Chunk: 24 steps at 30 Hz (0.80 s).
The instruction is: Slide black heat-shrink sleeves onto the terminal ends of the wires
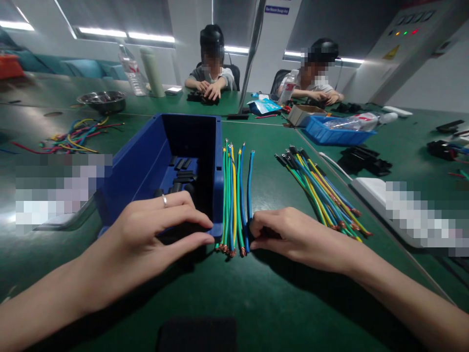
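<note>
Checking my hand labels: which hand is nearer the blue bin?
Left. The left hand rests on the near rim of the bin; the right hand is to its right, past the wires.

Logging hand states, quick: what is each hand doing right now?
Left hand: grip closed on the near rim of the blue bin.
Right hand: curled, fingertips at the blue wire; hold cannot be told.

Left hand [157, 230] palm down, fingers curled (one ringed), right hand [293, 234] low, fingertips pinched
</note>
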Tool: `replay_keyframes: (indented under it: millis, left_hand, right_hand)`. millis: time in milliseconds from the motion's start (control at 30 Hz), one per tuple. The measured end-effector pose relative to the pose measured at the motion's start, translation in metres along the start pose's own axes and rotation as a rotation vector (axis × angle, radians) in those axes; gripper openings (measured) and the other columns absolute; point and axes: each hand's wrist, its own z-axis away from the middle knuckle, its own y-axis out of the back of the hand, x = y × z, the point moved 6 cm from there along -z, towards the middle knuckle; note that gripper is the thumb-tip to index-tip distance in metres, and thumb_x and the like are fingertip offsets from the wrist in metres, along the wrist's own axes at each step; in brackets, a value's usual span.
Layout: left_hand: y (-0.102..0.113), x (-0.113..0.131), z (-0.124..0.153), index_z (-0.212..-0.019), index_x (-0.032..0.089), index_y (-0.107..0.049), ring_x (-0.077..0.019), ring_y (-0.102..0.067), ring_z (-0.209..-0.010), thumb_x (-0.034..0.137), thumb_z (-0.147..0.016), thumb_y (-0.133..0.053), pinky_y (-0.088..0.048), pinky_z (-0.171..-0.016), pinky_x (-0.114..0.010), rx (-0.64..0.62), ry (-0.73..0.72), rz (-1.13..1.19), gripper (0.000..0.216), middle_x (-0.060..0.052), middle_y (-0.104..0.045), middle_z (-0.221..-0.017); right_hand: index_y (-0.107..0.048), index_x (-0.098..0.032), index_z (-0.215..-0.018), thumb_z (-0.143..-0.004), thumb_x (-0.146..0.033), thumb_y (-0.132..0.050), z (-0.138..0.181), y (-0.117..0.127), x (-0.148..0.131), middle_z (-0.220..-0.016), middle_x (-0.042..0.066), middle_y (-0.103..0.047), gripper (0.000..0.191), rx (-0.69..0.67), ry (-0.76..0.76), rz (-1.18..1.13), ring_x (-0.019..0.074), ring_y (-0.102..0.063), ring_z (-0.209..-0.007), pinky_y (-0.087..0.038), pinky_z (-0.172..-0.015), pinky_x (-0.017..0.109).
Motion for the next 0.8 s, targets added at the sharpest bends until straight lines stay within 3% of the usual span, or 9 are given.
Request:
replay_keyframes:
  millis: [267, 400, 600, 800]
  left_hand:
    - [-0.001, 0.0, 0.001, -0.109, 0.027, -0.075, -0.0048, -0.069, -0.081, 0.027, -0.106, -0.071, -0.05, -0.075, -0.011, -0.023, 0.012, 0.003, 0.005, 0.007, -0.071, -0.093]
    - [-0.001, -0.001, 0.001, -0.109, 0.028, -0.075, -0.0057, -0.068, -0.082, 0.028, -0.106, -0.072, -0.051, -0.075, -0.012, -0.031, 0.026, -0.015, 0.005, 0.007, -0.072, -0.094]
    - [0.001, 0.0, 0.001, -0.108, 0.027, -0.076, -0.006, -0.068, -0.08, 0.029, -0.105, -0.072, -0.051, -0.074, -0.013, -0.034, 0.036, -0.018, 0.005, 0.007, -0.073, -0.093]
    - [0.002, 0.002, 0.0, -0.105, 0.026, -0.077, -0.0071, -0.068, -0.078, 0.029, -0.105, -0.073, -0.052, -0.071, -0.014, -0.032, 0.037, -0.032, 0.005, 0.006, -0.073, -0.09]
  right_hand:
    - [-0.058, -0.02, -0.103, -0.098, -0.027, -0.077, 0.003, 0.001, -0.004, -0.086, -0.003, -0.068, 0.02, 0.026, -0.075, 0.072, 0.0124, -0.059, -0.07, -0.034, -0.062, 0.027]
    - [-0.058, -0.02, -0.099, -0.102, -0.019, -0.069, 0.002, -0.002, -0.006, -0.094, -0.001, -0.069, 0.012, 0.041, -0.055, 0.13, 0.0141, -0.063, -0.077, -0.035, -0.067, 0.028]
    - [-0.055, -0.021, -0.096, -0.109, -0.025, -0.058, 0.008, -0.012, -0.007, -0.091, 0.0, -0.068, 0.014, 0.065, 0.025, 0.214, 0.0156, -0.059, -0.069, -0.027, -0.062, 0.033]
    - [-0.064, -0.021, -0.113, -0.111, -0.023, -0.054, 0.013, -0.011, -0.021, -0.098, 0.0, -0.071, 0.011, 0.117, 0.168, 0.219, 0.0147, -0.068, -0.076, -0.042, -0.065, 0.031]
